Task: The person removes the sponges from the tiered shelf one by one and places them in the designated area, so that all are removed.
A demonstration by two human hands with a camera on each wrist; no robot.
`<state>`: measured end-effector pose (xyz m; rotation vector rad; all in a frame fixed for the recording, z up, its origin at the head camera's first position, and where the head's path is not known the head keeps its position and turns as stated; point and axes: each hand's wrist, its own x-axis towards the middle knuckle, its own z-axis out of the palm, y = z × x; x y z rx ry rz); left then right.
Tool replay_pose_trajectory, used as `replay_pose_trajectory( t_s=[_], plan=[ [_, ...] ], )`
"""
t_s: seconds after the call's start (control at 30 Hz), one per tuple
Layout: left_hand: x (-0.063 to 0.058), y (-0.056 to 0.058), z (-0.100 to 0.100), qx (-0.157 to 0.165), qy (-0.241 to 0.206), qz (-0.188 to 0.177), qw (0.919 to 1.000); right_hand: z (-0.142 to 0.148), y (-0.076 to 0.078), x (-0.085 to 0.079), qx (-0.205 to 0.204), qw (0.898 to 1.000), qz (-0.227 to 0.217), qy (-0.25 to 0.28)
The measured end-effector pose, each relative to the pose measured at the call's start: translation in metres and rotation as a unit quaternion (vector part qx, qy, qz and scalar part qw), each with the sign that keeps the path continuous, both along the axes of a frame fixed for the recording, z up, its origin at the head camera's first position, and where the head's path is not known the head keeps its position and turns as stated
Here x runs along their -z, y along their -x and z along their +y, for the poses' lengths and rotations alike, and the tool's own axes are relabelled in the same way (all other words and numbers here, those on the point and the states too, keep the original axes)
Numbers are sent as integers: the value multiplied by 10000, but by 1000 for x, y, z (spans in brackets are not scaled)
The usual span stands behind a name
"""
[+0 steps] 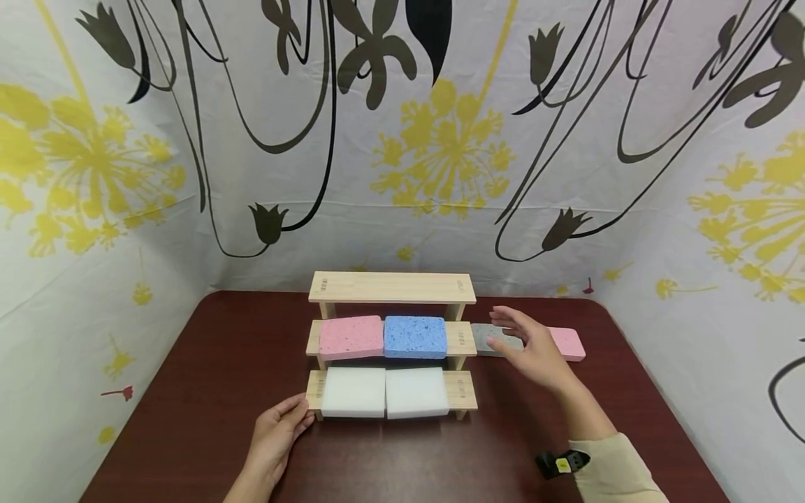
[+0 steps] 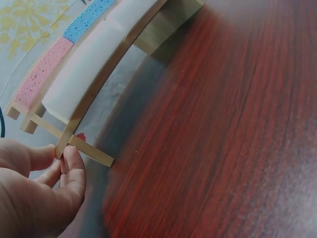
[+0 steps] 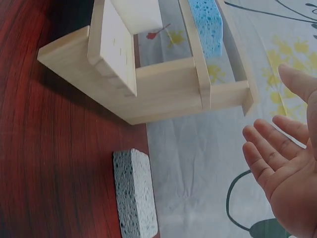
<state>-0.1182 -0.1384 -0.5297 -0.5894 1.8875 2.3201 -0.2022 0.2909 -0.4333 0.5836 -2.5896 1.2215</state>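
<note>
A three-step wooden rack [image 1: 392,287] stands on the table. Its middle step bears a pink sponge [image 1: 351,337] and a blue sponge [image 1: 415,337], side by side. Two white sponges, a left one [image 1: 353,392] and a right one [image 1: 417,392], lie on the lowest step. My left hand [image 1: 277,434] pinches the left end of that lowest step between thumb and fingers, as the left wrist view also shows. To the right of the rack my right hand [image 1: 531,349] is held in the air, fingers extended, holding nothing. It partly hides a grey sponge [image 3: 136,193] on the table.
A second pink sponge [image 1: 567,344] lies on the dark red table [image 1: 239,363] right of the grey one. The rack's top step holds nothing. Patterned white cloth [image 1: 283,175] surrounds the table at the back and sides.
</note>
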Motion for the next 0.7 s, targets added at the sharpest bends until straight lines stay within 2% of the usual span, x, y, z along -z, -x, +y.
replay_pose_trajectory(
  t_s=[0.43,0.7],
  plan=[
    [1,1,0,-31,-26,12,10000,-20,2,2,-220,9997,-137,-42],
    [2,1,0,-37,-55,21,10000,-35,5,3,-353,9985,124,-398]
  ],
)
